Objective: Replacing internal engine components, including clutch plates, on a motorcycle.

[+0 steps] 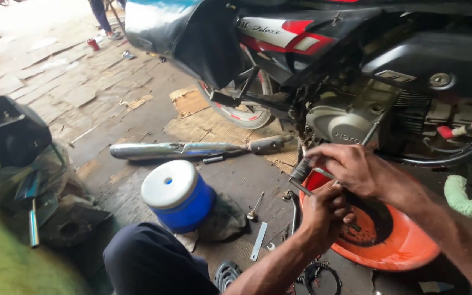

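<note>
While an orange basin [405, 248] sits under the motorcycle engine [350, 117] holding dark oily residue, the left hand [329, 210] grips a thin metal tool [307, 190] over it and the right hand [348, 166] pinches its upper end. A blue white-lidded container [178, 194] and chrome exhaust pipe [192, 148] lie nearby.

Both forearms are bare, with no sleeves, gloves, rings or watch showing. Below the left hand [328, 210], a knee [148, 262] wears dark navy trousers.
</note>
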